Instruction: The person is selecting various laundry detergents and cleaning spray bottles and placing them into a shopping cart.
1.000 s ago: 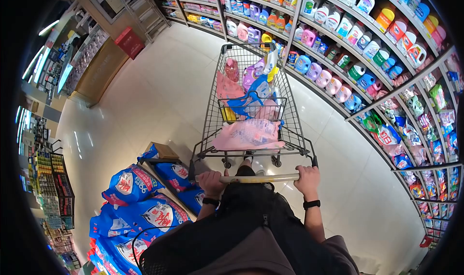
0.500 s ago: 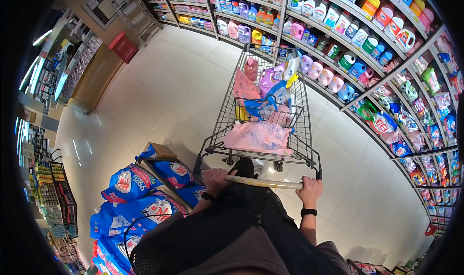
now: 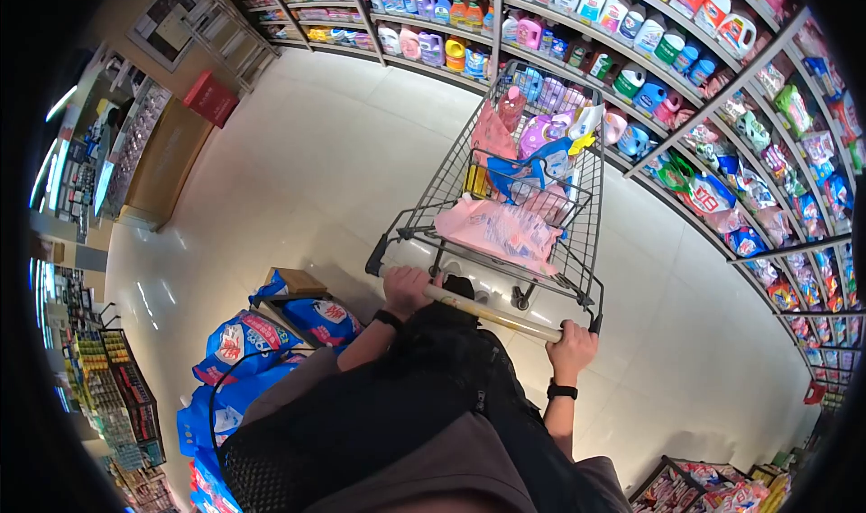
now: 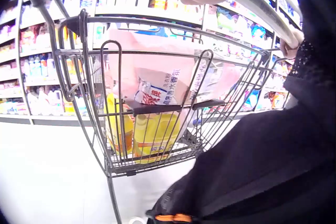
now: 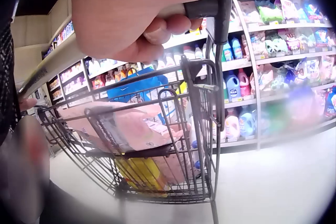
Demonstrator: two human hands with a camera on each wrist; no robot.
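Observation:
Both hands grip the pale handlebar (image 3: 492,313) of a wire shopping cart (image 3: 593,247). My left hand (image 3: 407,288) holds it near the left end, and my right hand (image 3: 572,349) has its fingers curled round the right end. A pink bag with printed writing (image 3: 498,231) lies in the cart's near part. Beyond it are a blue bag (image 3: 526,172), a purple bottle (image 3: 545,134) and another pink bag (image 3: 494,134). Yellow packages (image 4: 155,136) stand under the near pink bag in the left wrist view. The handlebar slants, its left end farther forward.
Shelves of detergent bottles (image 3: 649,33) and bagged goods curve along the front and right. Blue bags (image 3: 248,343) are piled close on the left, beside a cardboard box (image 3: 302,281). A counter (image 3: 162,157) and red box (image 3: 210,99) stand far left; a low display (image 3: 695,481) is behind right.
The cart has swung rightward, its front end now close to the shelves. The handlebar has gone from nearly level to slanting, left hand forward and right hand back. Both hands keep their grip.

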